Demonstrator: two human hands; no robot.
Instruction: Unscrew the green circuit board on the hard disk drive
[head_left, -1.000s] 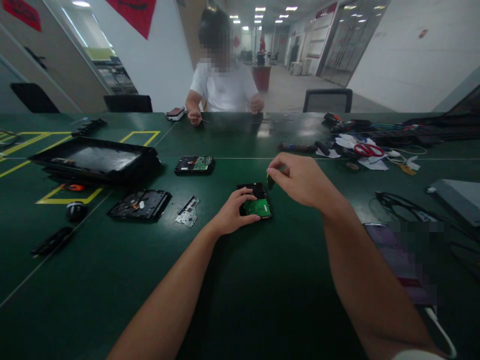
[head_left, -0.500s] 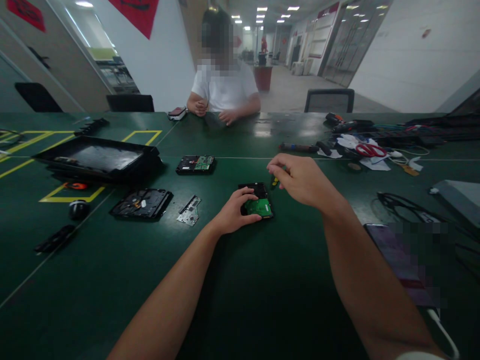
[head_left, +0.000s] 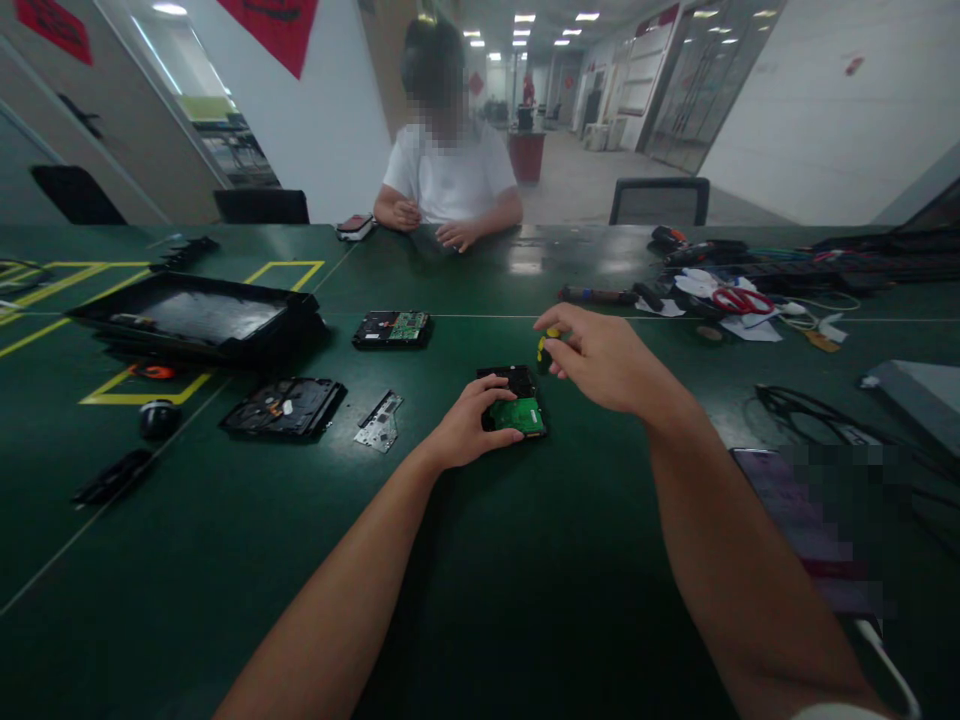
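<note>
A black hard drive [head_left: 516, 400] with a green circuit board facing up lies on the green table [head_left: 480, 560] in front of me. My left hand [head_left: 469, 425] rests on its left side, fingers curled round the edge, holding it down. My right hand [head_left: 604, 358] hovers just right of and above the drive, pinched on a small screwdriver with a yellow-and-black handle [head_left: 546, 347], whose tip points down toward the drive's far right corner.
Another hard drive [head_left: 391, 328], an opened drive [head_left: 283, 406] and a loose metal plate [head_left: 379, 422] lie to the left, beside a black tray [head_left: 195, 318]. Red scissors [head_left: 739, 299], tools and cables clutter the right. A phone [head_left: 802, 520] lies near my right arm. A person in a white shirt [head_left: 448, 170] sits opposite.
My right hand has turned the screwdriver so its yellow handle end now shows above my fingers. The left hand stays on the drive. The person opposite lowered both hands to the table.
</note>
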